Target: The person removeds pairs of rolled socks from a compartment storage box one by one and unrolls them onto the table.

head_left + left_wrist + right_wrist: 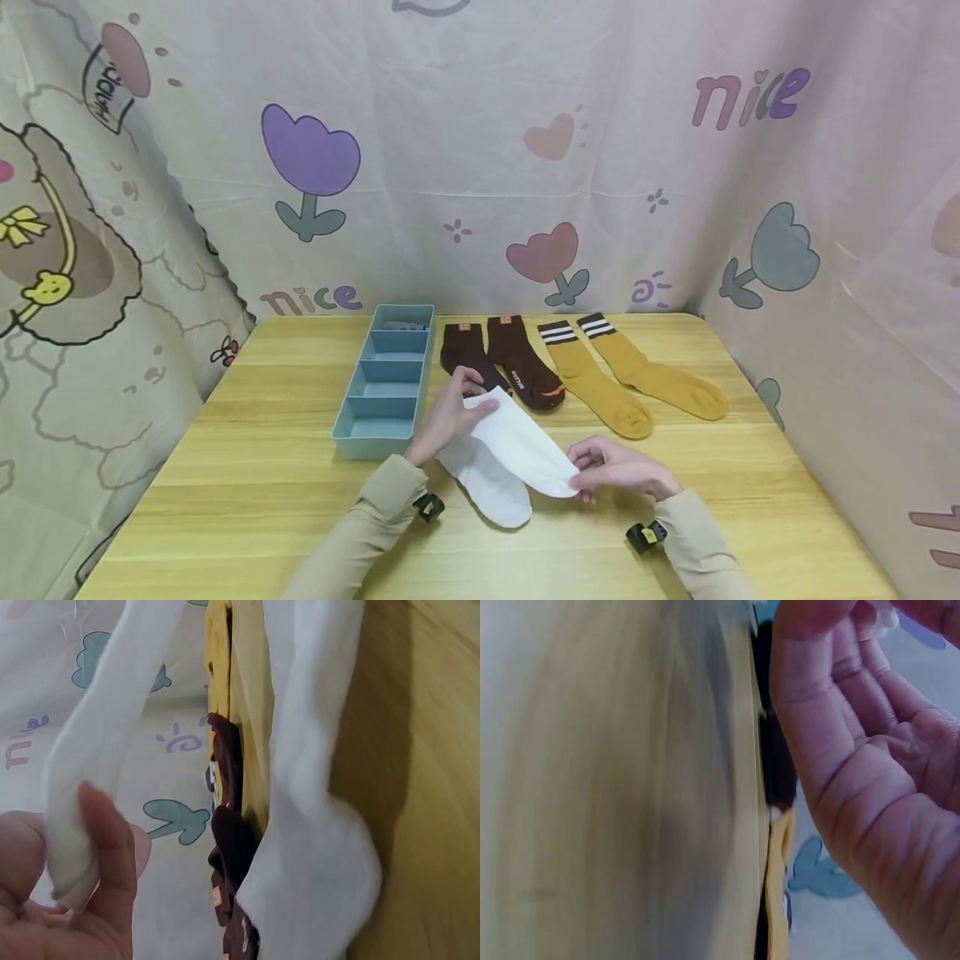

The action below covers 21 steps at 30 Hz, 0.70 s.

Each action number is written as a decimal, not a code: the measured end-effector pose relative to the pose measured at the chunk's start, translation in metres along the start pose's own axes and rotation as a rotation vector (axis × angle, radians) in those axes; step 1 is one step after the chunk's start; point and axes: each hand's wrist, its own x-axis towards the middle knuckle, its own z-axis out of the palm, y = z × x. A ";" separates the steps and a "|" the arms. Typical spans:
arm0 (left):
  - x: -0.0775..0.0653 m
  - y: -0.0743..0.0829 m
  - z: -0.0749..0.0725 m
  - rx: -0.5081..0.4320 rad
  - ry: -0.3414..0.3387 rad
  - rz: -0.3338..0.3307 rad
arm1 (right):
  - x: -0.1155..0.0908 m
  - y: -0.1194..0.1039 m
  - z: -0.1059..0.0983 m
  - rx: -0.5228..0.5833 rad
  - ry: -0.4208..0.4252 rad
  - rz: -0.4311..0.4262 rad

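A white sock (523, 442) is stretched at a slant between the two hands, lifted off the table. My left hand (448, 418) pinches its upper left end, which the left wrist view shows between thumb and fingers. The lower right end is pinched by my right hand (618, 468); in the right wrist view only a scrap of white shows at the fingertips. Below it, a second white sock (497, 496) lies on the table, partly covered by the held one. Two dark brown socks (525, 367) lie just behind the hands.
Left of the socks stands a blue-grey box (375, 450) with several compartments; something grey (405, 326) lies in the farthest one. Two mustard socks with striped cuffs (600, 383) lie at the right. A printed curtain (450, 167) hangs behind the wooden table (247, 467).
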 end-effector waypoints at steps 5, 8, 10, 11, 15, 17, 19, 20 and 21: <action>0.006 0.000 0.010 0.011 -0.081 0.021 | -0.014 0.001 -0.006 -0.085 0.093 0.057; 0.009 -0.002 0.015 0.059 -0.148 0.043 | -0.019 0.001 -0.007 -0.111 0.112 0.094; 0.010 -0.003 0.018 0.087 -0.188 0.050 | -0.021 0.001 -0.007 -0.135 0.114 0.109; 0.010 -0.003 0.019 0.106 -0.206 0.053 | -0.021 0.001 -0.007 -0.142 0.112 0.119; 0.011 -0.006 0.023 0.146 -0.261 0.038 | -0.022 -0.001 -0.003 -0.180 0.131 0.143; 0.010 -0.008 0.024 0.175 -0.292 0.039 | -0.021 -0.002 -0.002 -0.189 0.144 0.156; 0.010 -0.011 0.026 0.207 -0.322 0.050 | -0.021 -0.003 0.000 -0.198 0.156 0.170; 0.009 -0.012 0.027 0.222 -0.337 0.059 | -0.022 -0.003 0.000 -0.203 0.160 0.179; 0.009 -0.012 0.027 0.236 -0.349 0.070 | -0.022 -0.003 0.001 -0.205 0.163 0.186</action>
